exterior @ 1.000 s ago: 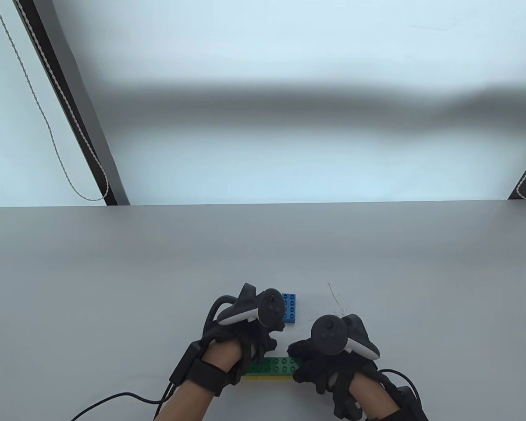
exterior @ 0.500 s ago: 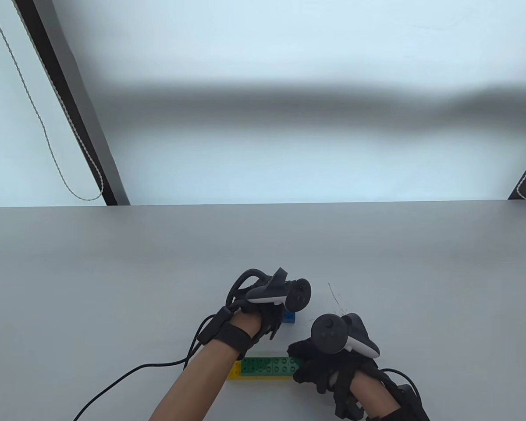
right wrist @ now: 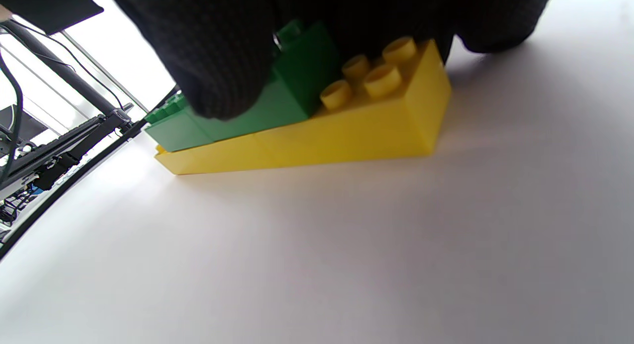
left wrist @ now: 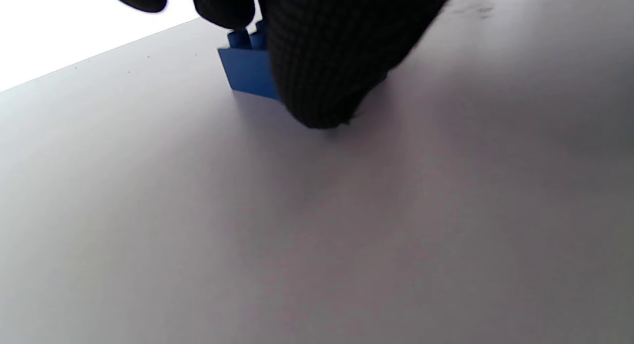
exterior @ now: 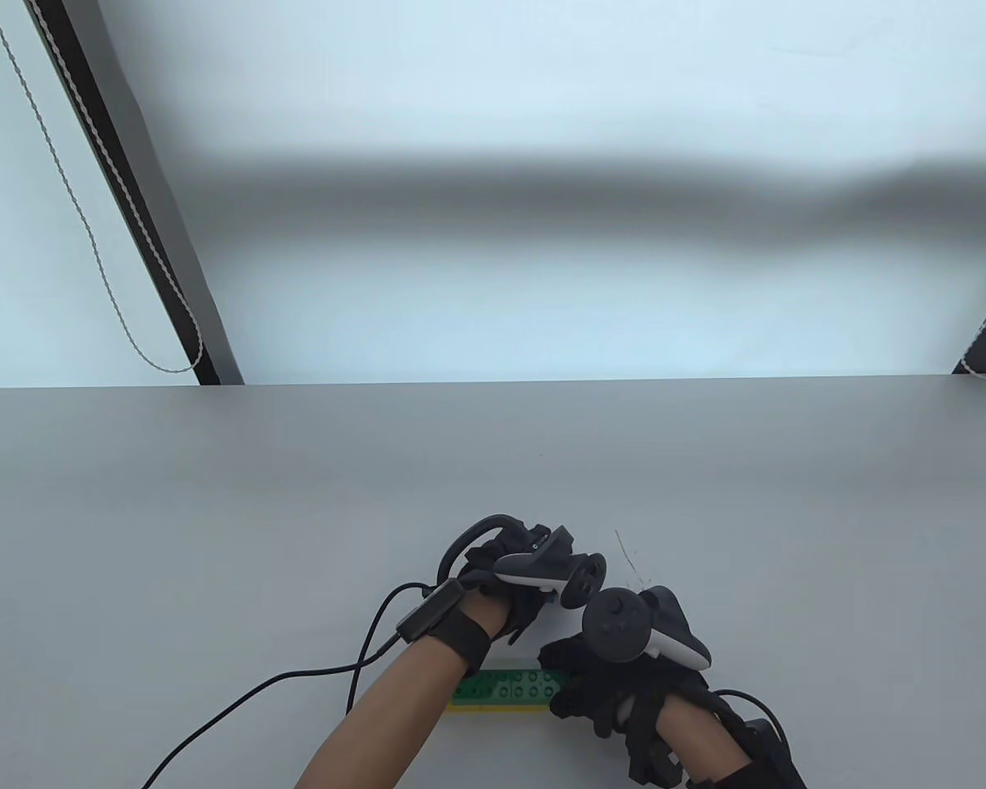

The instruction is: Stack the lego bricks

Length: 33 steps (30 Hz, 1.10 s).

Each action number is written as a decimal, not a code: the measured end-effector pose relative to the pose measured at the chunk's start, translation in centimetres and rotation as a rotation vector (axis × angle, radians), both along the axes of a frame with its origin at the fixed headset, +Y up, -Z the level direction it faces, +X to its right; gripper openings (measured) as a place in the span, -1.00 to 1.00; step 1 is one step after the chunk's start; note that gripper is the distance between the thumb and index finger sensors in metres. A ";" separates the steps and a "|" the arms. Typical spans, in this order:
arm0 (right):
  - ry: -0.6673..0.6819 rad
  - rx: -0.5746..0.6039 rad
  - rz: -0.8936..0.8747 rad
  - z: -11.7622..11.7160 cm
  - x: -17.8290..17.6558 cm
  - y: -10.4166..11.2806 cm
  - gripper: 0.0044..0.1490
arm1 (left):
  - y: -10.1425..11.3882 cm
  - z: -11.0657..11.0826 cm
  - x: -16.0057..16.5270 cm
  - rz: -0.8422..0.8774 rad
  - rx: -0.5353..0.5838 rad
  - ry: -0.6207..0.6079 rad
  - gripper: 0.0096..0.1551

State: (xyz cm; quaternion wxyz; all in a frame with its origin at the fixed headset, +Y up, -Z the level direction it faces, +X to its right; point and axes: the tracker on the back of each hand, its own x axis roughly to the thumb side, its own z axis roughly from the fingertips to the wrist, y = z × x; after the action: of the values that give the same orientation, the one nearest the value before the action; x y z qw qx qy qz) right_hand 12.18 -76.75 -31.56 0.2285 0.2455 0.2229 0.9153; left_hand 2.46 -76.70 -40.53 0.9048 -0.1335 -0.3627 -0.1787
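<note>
The left hand's fingers (left wrist: 317, 72) close around the blue brick (left wrist: 245, 72): a thick digit lies against its near side and other fingertips sit on or just above its studs. The brick stands stud-side up with its base on the desk (left wrist: 317, 225), so this reads as a grip taken before a lift. In the table view the left hand (exterior: 513, 588) covers the brick almost completely, and its long axis cannot be determined from either view.

The right hand's fingers (right wrist: 218, 67) are clamped on the green brick (right wrist: 292, 81) from above and over its near end. The green brick is seated on the yellow brick (right wrist: 346, 131), which lies flat on the desk. The probable reason for this hold is to steady the stack so that it does not slide when the next brick is pressed on.

In the table view the right hand (exterior: 616, 674) covers the right end of the stack. The green brick (exterior: 509, 684) and yellow brick (exterior: 493, 707) run left to right, parallel to the desk's near edge, studs upward. The blue brick sits just behind the stack, near but apart. Four yellow studs at the right end stay uncovered.
</note>
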 end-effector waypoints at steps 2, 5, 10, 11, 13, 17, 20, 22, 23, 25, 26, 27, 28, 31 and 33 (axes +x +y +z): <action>0.001 0.000 0.000 0.0 0.0 0.0 -0.13 | 0.0 0.0 0.0 0.005 0.000 0.000 -0.21; 0.001 0.000 0.000 0.0 0.0 0.0 -0.13 | 0.0 0.1 0.1 0.004 0.007 -0.004 -0.23; 0.001 0.000 0.000 0.0 0.0 0.0 -0.13 | 0.1 0.2 0.0 -0.005 0.001 0.001 -0.24; 0.001 0.000 0.000 0.0 0.0 0.0 -0.13 | 0.2 0.2 0.0 -0.009 0.002 0.002 -0.23; 0.001 0.000 0.000 0.0 0.0 0.0 -0.13 | 0.3 0.2 -0.2 -0.010 -0.003 0.011 -0.23; 0.001 0.000 0.000 0.0 0.0 0.0 -0.13 | 0.8 0.2 -0.8 0.009 -0.004 0.030 -0.23; 0.001 0.000 0.000 0.0 0.0 0.0 -0.13 | 1.5 0.4 -1.2 0.032 0.004 0.036 -0.21; 0.001 0.000 0.000 0.0 0.0 0.0 -0.13 | 1.9 0.6 -1.5 0.042 0.008 0.037 -0.21; 0.001 0.000 0.000 0.0 0.0 0.0 -0.13 | 2.2 0.8 -1.7 0.053 0.010 0.040 -0.21; 0.001 0.000 0.000 0.0 0.0 0.0 -0.13 | 2.9 1.2 -2.0 0.078 0.019 0.041 -0.21; 0.001 0.000 0.000 0.0 0.0 0.0 -0.13 | 3.1 1.3 -2.2 0.087 0.023 0.041 -0.21; 0.001 0.000 0.000 0.0 0.0 0.0 -0.13 | 3.4 1.6 -2.4 0.099 0.025 0.041 -0.21; 0.001 0.000 0.000 0.0 0.0 0.0 -0.13 | 3.7 1.9 -2.6 0.113 0.025 0.042 -0.21; 0.001 0.000 0.000 0.0 0.0 0.0 -0.13 | 4.3 2.6 -3.2 0.136 0.036 0.045 -0.20; 0.001 0.000 0.000 0.0 0.0 0.0 -0.13 | 4.7 3.1 -3.6 0.159 0.036 0.054 -0.20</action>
State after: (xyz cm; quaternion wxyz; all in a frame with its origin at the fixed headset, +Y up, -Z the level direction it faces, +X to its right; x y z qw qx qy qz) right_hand 12.18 -76.74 -31.56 0.2284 0.2458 0.2231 0.9152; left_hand -1.16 -71.99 -37.46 0.9278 -0.0926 -0.3445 -0.1090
